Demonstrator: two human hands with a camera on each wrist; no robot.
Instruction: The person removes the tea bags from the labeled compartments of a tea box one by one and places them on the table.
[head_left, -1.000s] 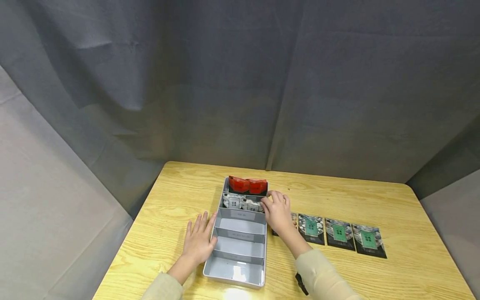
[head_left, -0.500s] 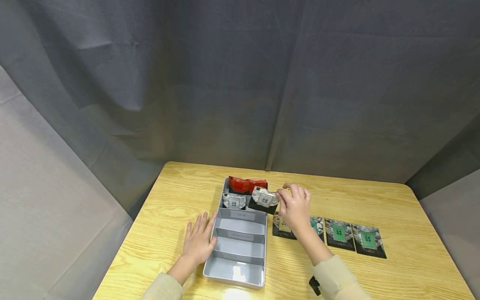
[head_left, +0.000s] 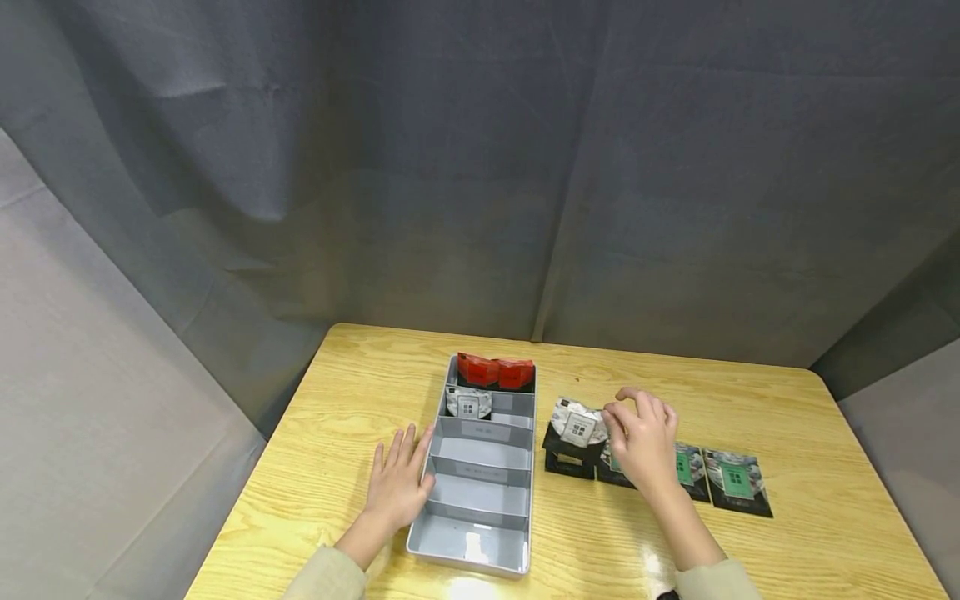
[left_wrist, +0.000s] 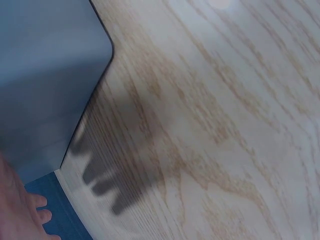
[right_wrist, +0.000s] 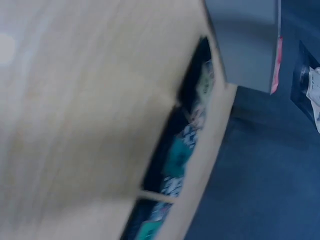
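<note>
My right hand [head_left: 645, 437] pinches the right edge of a white-and-black sachet [head_left: 579, 423], held tilted above the row on the table. Only part of that sachet [right_wrist: 313, 90] enters the right wrist view, at its right edge. To the left stands a grey divided box [head_left: 480, 477]. Its back compartment holds two red sachets [head_left: 477, 371], and one white-labelled sachet [head_left: 468, 403] leans in the left half of the second compartment. Fingers spread, my left hand [head_left: 399, 483] rests against the box's left side; some of its fingertips [left_wrist: 41, 201] show in the left wrist view.
A row of sachets lies right of the box: one sachet [head_left: 570, 467] mostly covered by the held one, then green-labelled ones, the rightmost sachet [head_left: 737, 483] fully visible. Grey curtains [head_left: 465, 167] rise behind the wooden table [head_left: 825, 500].
My right hand has lifted the white sachet out of the box's second compartment and carried it right, over the row. My left hand and the box have stayed still.
</note>
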